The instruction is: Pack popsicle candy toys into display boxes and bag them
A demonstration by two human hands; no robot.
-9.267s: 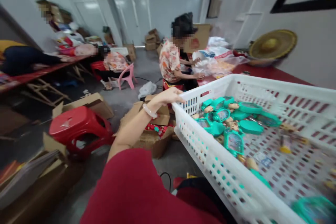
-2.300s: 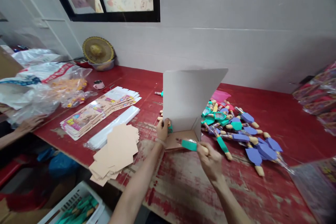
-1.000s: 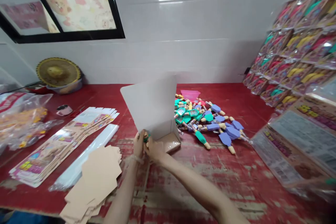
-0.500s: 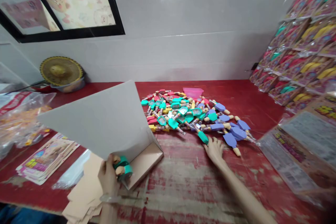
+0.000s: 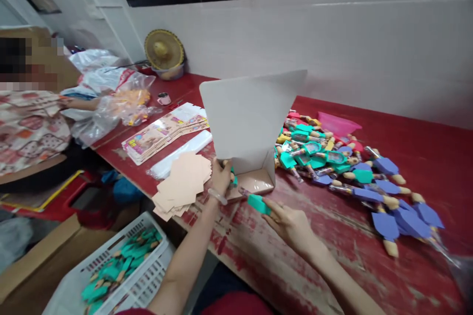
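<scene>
My right hand (image 5: pixel 290 221) is closed on the end of a green toy shovel (image 5: pixel 259 204) with a clear candy tube, held just in front of the box. An open display box (image 5: pixel 254 180) with a tall pale back panel (image 5: pixel 247 113) stands on the table. My left hand (image 5: pixel 222 178) is closed round the left end of this box. Beside its fingers, partly hidden, are green shovels (image 5: pixel 233 176) inside the box. A pile of green, purple, red and yellow shovels (image 5: pixel 318 155) lies to the right.
Peach card pieces (image 5: pixel 185 182), clear bags (image 5: pixel 181 153) and printed cards (image 5: pixel 162 133) lie left of the box. A white basket (image 5: pixel 148 275) of green shovels stands below the table edge. Another person (image 5: pixel 33 128) is at the far left. A pink scoop (image 5: pixel 338 123) lies behind the pile.
My right hand has picked up a green shovel from the pile's front edge and brought it left to the box. The view has turned left, showing the basket and the other person.
</scene>
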